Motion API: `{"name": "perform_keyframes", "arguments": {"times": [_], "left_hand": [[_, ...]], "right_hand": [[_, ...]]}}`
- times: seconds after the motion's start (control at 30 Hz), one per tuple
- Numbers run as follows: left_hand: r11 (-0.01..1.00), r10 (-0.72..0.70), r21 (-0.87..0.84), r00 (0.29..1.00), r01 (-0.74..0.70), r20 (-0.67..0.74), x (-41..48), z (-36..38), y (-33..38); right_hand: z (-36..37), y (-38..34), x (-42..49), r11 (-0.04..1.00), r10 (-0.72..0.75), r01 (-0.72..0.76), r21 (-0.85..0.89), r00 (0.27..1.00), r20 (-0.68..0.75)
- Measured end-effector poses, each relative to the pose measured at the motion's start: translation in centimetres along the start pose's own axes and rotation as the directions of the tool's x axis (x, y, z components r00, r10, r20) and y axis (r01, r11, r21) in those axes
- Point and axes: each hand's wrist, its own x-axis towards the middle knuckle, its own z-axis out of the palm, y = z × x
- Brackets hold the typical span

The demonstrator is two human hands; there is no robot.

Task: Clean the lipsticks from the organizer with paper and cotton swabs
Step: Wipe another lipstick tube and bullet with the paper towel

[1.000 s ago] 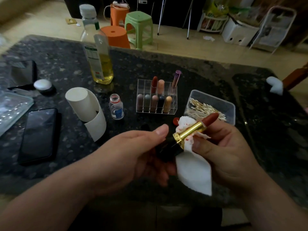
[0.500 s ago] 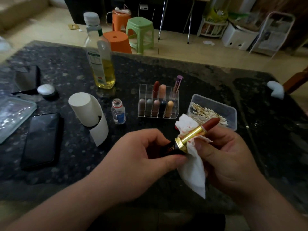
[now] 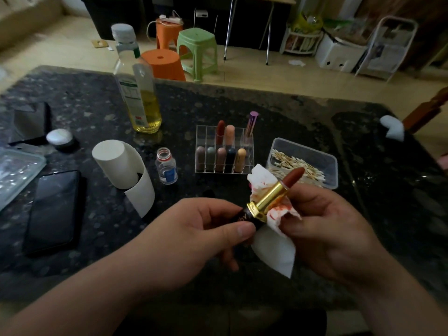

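A: Risks?
B: Gripping lipstick (image 3: 274, 197) base with left hand (image 3: 194, 234), pinching stained paper (image 3: 274, 251) round gold tube with right hand (image 3: 322, 229), above table (image 3: 242, 112) near organizer (image 3: 224, 151). Bare tip out: could snap or smear under side pressure.
A: Labels?
B: Gold lettering on base, probably a brand; unreadable. Same for bottle (image 3: 140, 93) label.

Reference: the organizer (image 3: 224, 151) on the table (image 3: 242, 112); 12 o'clock points away from the person. The swab box (image 3: 332, 170) sits just beside it at 3 o'clock. The small bottle (image 3: 166, 169) stands at 9 o'clock, with the paper roll (image 3: 121, 163) beyond it on the same bearing. The large bottle (image 3: 138, 93) stands at 10 o'clock, behind the roll. The phone (image 3: 52, 209) lies at 8 o'clock. The lipstick (image 3: 271, 198) and paper (image 3: 276, 253) are at 5 o'clock, in front of the swab box.
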Motion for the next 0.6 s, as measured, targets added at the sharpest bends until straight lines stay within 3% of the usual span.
{"name": "perform_keyframes", "arguments": {"times": [0.07,0.13,0.37,0.5,0.6], "left_hand": [[1.0,0.004,-0.006,1.0,-0.004,-0.022,0.0,0.1,0.0],[1.0,0.011,-0.016,1.0,-0.011,-0.026,0.1,0.1,-0.1],[0.969,-0.002,-0.246,1.0,0.005,0.014,-0.1,0.6,-0.4],[0.962,-0.008,-0.273,1.0,0.012,0.016,-0.1,0.8,-0.5],[0.965,-0.014,-0.261,1.0,0.017,0.015,-0.2,0.9,-0.5]], "right_hand": [[-0.3,0.0,0.2,0.985,0.041,-0.043,0.165,0.999,0.018],[-0.3,0.2,0.3,0.957,0.091,-0.066,0.282,0.993,-0.076],[1.1,-1.2,0.1,0.944,0.174,-0.092,0.316,0.954,-0.243],[0.5,-0.6,0.3,0.913,0.206,-0.144,0.382,0.97,-0.126],[-0.3,0.3,0.4,0.943,0.157,-0.14,0.301,0.987,-0.032]]}}
